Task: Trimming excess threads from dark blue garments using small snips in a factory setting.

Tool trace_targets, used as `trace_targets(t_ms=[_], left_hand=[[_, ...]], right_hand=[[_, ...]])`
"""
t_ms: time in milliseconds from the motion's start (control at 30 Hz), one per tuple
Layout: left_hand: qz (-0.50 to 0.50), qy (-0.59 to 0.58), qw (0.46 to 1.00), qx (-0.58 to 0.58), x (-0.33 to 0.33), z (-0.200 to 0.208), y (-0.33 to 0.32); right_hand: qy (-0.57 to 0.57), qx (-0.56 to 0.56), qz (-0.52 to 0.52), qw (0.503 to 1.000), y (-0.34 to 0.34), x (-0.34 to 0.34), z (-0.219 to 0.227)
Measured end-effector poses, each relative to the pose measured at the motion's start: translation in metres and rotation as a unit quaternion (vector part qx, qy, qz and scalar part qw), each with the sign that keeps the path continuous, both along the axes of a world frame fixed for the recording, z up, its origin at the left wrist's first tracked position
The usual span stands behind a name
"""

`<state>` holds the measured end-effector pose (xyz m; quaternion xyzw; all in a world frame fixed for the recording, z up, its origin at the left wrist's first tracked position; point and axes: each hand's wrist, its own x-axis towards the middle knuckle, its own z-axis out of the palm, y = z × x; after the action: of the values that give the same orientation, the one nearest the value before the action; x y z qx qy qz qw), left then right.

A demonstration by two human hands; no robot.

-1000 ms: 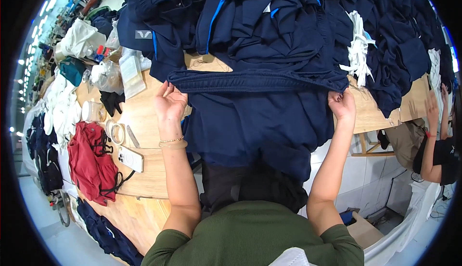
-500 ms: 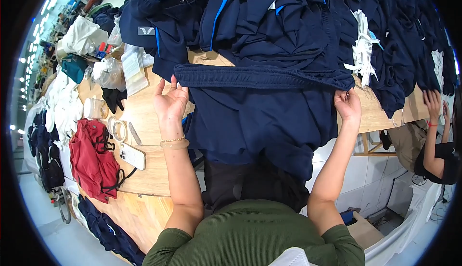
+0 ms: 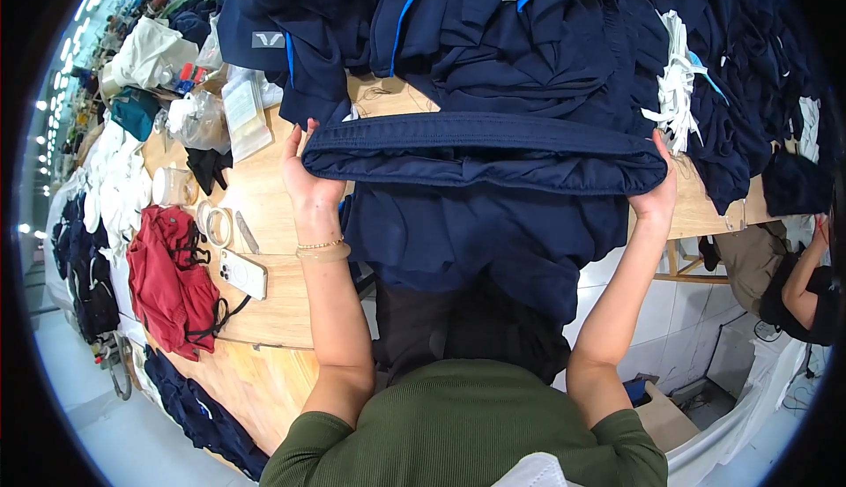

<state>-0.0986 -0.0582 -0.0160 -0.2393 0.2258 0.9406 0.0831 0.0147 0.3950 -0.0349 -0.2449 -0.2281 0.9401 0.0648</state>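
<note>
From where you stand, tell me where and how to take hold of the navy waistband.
The navy waistband looks best gripped at its two ends, coming from left and right: it spreads wide crosswise, opening gaping, with the left hand and right hand at those ends.

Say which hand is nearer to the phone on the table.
Left. The left hand, at the left end of the navy waistband, is beyond the phone and to its right; the right hand, at the waistband's right end, is much farther to the right.
</note>
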Motion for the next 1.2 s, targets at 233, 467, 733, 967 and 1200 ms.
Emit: trace_targets(t_ms=[233, 467, 733, 967, 1200], left_hand=[[-0.026, 0.223, 0.97, -0.091, 0.008, 0.017, -0.005], [-0.021, 0.212, 0.975, -0.058, 0.012, 0.02, -0.001], [-0.077, 0.231, 0.968, -0.064, 0.014, 0.007, -0.016], [-0.169, 0.289, 0.936, -0.104, 0.028, 0.017, -0.021], [-0.018, 0.259, 0.696, -0.67, 0.031, 0.027, 0.007]], right_hand=[[0.042, 0.107, -0.063, 0.991, -0.013, 0.018, 0.017], [0.012, 0.147, -0.058, 0.987, -0.016, 0.021, 0.019], [0.144, 0.146, 0.056, 0.977, -0.008, 0.032, 0.01], [0.19, 0.235, 0.115, 0.946, 0.009, 0.051, 0.002], [-0.064, 0.706, -0.063, 0.703, -0.039, 0.025, 0.039]])
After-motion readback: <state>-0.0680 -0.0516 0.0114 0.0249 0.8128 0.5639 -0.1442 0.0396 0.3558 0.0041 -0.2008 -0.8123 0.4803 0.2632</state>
